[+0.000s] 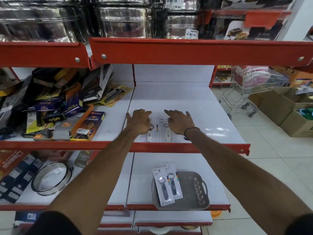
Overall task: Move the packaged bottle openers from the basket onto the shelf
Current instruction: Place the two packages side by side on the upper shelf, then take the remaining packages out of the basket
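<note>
Two packaged bottle openers with white handles lie flat side by side near the front of the white middle shelf [194,102]. My left hand [138,122] rests palm down on the top of the left pack [149,136], thumb spread wide. The top of the right pack [167,135] is covered the same way by my right hand [180,123]. Neither hand grips anything. On the lower shelf stands a grey plastic basket [202,185]. It holds two more packaged openers with dark handles [163,187] [174,184], leaning against its left side.
A heap of boxed and carded goods [67,112] fills the shelf section to the left. A round sieve [51,178] and dark boxes lie lower left. Steel containers [118,21] stand on the top shelf. A shopping cart [250,85] and cardboard boxes [288,112] stand on the floor to the right.
</note>
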`<move>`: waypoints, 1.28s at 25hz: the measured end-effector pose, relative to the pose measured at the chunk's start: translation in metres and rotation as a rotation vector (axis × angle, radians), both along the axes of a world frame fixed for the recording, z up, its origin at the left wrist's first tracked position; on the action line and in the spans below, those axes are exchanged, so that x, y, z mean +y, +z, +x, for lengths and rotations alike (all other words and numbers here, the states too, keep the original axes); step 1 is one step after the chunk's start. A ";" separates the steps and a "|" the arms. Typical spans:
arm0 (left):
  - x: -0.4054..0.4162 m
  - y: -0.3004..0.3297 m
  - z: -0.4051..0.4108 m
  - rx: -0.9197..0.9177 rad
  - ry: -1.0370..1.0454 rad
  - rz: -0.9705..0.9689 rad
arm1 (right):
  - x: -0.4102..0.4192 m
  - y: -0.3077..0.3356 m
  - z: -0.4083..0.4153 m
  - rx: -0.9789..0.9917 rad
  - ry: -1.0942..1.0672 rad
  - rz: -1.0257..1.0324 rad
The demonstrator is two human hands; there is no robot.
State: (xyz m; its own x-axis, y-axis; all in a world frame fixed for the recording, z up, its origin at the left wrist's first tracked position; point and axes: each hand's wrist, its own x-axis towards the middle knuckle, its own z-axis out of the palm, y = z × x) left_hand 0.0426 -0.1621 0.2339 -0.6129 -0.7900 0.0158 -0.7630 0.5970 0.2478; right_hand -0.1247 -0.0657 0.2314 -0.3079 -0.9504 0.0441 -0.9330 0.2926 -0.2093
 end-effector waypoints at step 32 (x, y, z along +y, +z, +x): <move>0.102 -0.230 -0.006 -0.147 -0.055 -0.020 | 0.067 -0.222 0.007 0.135 0.175 0.219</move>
State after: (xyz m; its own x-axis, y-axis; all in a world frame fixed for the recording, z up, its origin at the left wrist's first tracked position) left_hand 0.0364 -0.0601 0.0044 -0.6522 -0.7556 -0.0617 -0.7562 0.6427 0.1230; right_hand -0.1179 0.0012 0.0091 -0.1444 -0.9798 -0.1382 -0.9882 0.1499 -0.0302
